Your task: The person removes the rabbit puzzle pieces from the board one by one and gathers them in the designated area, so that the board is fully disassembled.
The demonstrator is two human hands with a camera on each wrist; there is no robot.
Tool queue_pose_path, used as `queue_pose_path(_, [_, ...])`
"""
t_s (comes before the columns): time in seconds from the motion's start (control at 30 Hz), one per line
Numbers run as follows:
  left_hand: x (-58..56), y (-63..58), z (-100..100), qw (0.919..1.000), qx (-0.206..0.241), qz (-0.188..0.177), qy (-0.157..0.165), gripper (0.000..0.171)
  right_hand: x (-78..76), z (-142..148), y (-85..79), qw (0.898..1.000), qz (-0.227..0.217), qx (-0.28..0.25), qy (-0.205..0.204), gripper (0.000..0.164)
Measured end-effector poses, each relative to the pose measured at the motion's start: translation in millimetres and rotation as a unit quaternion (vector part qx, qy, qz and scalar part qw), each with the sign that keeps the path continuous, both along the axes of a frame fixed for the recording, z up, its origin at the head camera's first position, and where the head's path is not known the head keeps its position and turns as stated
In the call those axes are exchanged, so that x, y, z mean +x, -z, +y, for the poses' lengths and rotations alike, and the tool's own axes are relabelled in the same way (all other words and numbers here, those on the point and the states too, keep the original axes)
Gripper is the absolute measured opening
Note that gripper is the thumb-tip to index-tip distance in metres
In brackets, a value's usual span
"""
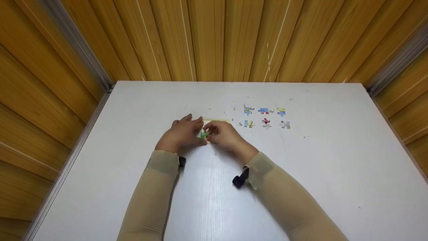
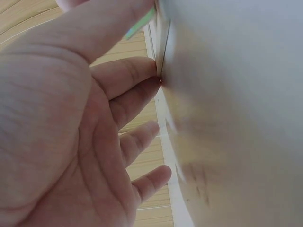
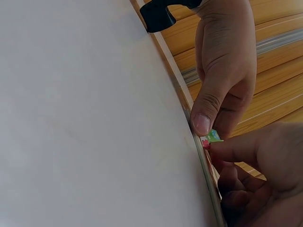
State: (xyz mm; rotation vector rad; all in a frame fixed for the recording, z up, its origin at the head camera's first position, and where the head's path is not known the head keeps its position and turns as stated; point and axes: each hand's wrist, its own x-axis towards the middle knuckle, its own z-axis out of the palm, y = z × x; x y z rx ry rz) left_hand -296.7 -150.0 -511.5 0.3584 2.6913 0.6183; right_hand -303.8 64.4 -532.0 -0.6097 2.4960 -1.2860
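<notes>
In the head view a small pale board (image 1: 216,119) with a yellowish rim lies on the table, mostly hidden by both hands. My left hand (image 1: 184,134) holds its left end, thumb at the near edge and index finger towards the far one; the outer fingers spread in the left wrist view. From the right, my right hand (image 1: 225,135) pinches a small green puzzle piece (image 1: 203,135) with red on it, close over the board. In the right wrist view this piece (image 3: 214,136) shows between the left thumb and the right hand's fingertips.
Several loose puzzle pieces (image 1: 266,122) lie in two rows on the white table (image 1: 327,160), right of the board. Small dark specks are scattered around them. Wood-patterned panels (image 1: 207,40) stand behind the table. A black strap (image 1: 240,177) hangs at the right wrist.
</notes>
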Motion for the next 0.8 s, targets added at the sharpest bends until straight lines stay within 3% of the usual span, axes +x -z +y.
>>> queue_pose_path(0.23, [0.3,-0.5,0.8,0.9999,-0.004,-0.005,-0.015,0.096,-0.6,0.5,0.4,1.000,-0.006,0.001,0.011,0.029])
queue_pose_path(0.57, [0.5,0.3,3.9,0.9997,-0.008,-0.008,-0.020,0.093,-5.4,8.4,-3.1,0.997,-0.068,-0.031,0.032,0.033])
queue_pose_path(0.8, [0.7,3.9,5.6,0.9994,-0.004,-0.013,-0.032,0.097,-15.6,30.0,-3.1,0.985,-0.140,-0.094,0.046,0.036])
